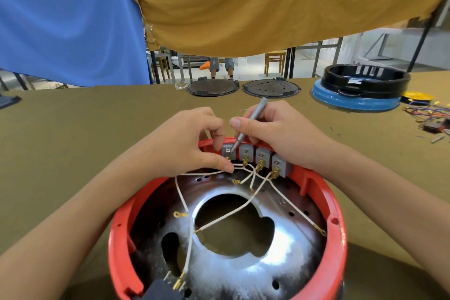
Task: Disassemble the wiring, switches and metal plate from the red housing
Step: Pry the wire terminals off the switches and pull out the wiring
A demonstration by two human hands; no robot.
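A round red housing [337,224] of hard plastic sits nearest the camera, a shiny metal plate [275,258] inside it, thin white wires [229,212] draped limply across. At its far rim, the left hand [187,141] pinches a wire beside four grey switches [258,157]; the right hand [280,134] grips a slim screwdriver [248,126], tip on the leftmost switch. The wires look delicate, best pulled by their brass terminals. Beyond, dark lids [241,87] rest on the olive cloth.

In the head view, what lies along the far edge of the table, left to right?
Solid dark round plate → perforated dark round plate → black ring housing sitting on a blue base → yellow spool.
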